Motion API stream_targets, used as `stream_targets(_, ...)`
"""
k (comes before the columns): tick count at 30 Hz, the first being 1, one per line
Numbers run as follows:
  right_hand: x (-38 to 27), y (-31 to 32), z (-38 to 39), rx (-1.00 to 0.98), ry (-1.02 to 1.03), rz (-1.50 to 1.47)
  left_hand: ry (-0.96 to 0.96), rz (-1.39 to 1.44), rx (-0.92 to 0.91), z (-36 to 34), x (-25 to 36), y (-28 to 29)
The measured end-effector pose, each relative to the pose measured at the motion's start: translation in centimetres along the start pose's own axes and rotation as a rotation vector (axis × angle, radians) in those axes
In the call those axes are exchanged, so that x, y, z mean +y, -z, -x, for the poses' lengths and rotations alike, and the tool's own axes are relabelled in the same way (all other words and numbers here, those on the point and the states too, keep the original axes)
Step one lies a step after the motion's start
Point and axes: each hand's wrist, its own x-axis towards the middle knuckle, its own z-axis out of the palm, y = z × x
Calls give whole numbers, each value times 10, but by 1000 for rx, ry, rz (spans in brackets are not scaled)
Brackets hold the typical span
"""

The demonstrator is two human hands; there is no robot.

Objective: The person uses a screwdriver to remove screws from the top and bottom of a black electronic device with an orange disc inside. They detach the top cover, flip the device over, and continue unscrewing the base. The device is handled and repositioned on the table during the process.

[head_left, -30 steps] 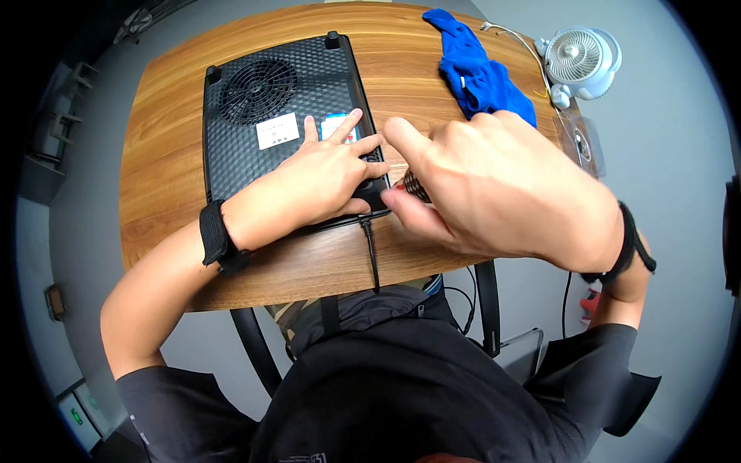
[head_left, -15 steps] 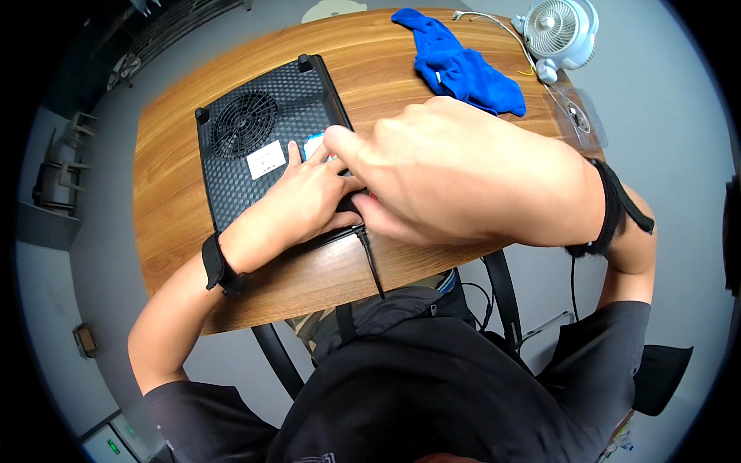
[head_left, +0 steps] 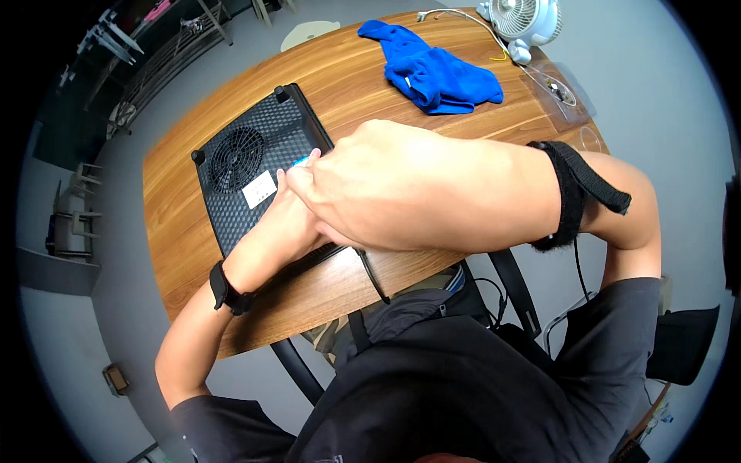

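A black laptop cooling pad (head_left: 229, 203) lies with its textured underside up at the table's left part, showing a round fan grille (head_left: 236, 160) and a white label (head_left: 259, 190). My left hand (head_left: 287, 222) rests on its near right part with fingers stretched out; two fingertips show, the others are covered. Above it, my right hand (head_left: 363, 181) is closed, knuckles up, overlapping the left fingers; whatever it grips is hidden. A small blue patch (head_left: 300, 162) shows beside the left fingertips. A black cable (head_left: 372, 276) hangs over the table's front edge below my hands.
On the wooden table (head_left: 181, 231), a crumpled blue cloth (head_left: 440, 77) lies at the far side. A white fan (head_left: 525, 21) with its cable stands at the far right corner, near a clear plastic piece (head_left: 562, 92). A black chair (head_left: 683, 343) stands at right.
My right hand has shifted left and now covers more of my left hand and the pad's near right corner. The whole view has also shifted slightly.
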Motion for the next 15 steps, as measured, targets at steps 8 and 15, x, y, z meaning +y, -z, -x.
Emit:
stream_targets(8,11,-12,17,249,59,-176,-36,-45,16,4,-7,-4)
stream_targets(15,2,-3,8,161,-36,-119,-111,-16,32,1,-15,-6)
